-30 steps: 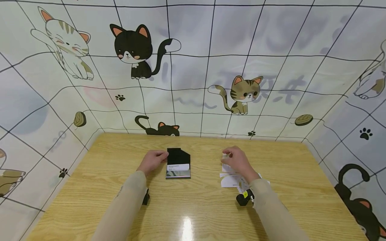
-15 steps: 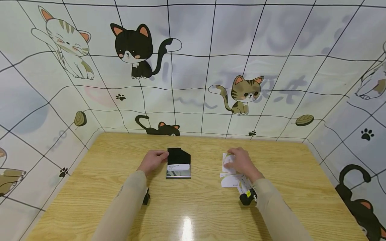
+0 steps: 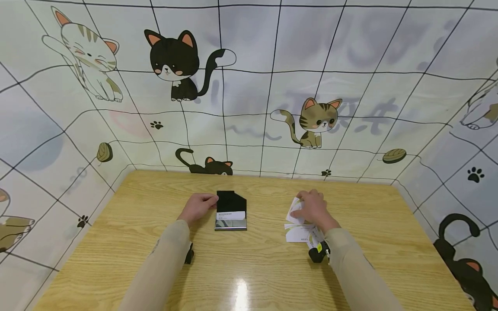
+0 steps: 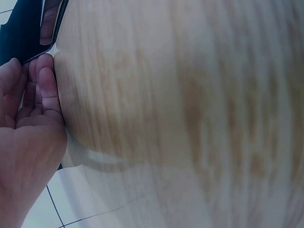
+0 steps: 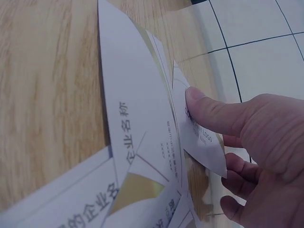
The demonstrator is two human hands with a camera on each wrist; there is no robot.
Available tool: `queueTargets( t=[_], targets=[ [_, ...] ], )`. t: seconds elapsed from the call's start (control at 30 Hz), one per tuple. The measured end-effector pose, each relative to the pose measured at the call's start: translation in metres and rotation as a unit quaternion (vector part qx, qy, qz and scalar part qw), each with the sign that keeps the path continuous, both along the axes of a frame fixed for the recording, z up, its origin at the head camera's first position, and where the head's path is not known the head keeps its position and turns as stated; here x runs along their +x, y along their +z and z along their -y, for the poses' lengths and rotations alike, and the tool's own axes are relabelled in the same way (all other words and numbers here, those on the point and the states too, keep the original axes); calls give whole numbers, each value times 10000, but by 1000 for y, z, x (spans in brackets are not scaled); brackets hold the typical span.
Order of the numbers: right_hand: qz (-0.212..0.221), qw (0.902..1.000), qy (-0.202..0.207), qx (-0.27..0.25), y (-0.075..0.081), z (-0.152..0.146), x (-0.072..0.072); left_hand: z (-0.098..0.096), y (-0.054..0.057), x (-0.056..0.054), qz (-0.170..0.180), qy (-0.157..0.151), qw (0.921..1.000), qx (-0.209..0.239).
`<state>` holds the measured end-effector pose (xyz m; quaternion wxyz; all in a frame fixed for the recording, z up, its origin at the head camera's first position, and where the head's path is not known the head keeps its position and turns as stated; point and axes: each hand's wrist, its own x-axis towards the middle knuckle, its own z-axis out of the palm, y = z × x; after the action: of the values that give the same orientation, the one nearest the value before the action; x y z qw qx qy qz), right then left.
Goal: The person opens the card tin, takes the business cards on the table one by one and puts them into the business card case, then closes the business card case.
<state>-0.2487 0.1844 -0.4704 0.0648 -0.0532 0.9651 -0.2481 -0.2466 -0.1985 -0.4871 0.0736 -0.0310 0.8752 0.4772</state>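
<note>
A black business card case (image 3: 231,202) lies open on the table, with a white card (image 3: 231,215) in its lower part. My left hand (image 3: 197,207) pinches the left edge of its raised flap between thumb and fingers; the left wrist view shows this hold (image 4: 38,85) at the dark edge. My right hand (image 3: 313,209) is over a loose spread of white business cards (image 3: 297,234) with gold bands. In the right wrist view its thumb presses on one business card (image 5: 197,140), with the fingers behind that card's edge. Another card (image 5: 137,90) lies right beside it.
The wooden table (image 3: 249,268) meets a white wall sheet (image 3: 249,95) printed with cats and grid lines. A black wrist camera (image 3: 319,252) sits close over the nearest cards. A strip of tabletop separates the case from the cards.
My right hand has shifted a little to the right, and the upper white card under it has turned to a slant. The left hand and the card case stay in place.
</note>
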Motion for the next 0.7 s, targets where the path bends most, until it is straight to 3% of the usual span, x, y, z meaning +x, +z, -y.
queueTargets(
  t=[0.37,0.7],
  targets=[
    [-514,9975,7,-493,-8,-8,-1,-1,-1,-1,21,4,10000,14],
    [-262,9942,-31,-1047,-2,-7,-2,-1,-1,0,1,24,10000,2]
  ],
)
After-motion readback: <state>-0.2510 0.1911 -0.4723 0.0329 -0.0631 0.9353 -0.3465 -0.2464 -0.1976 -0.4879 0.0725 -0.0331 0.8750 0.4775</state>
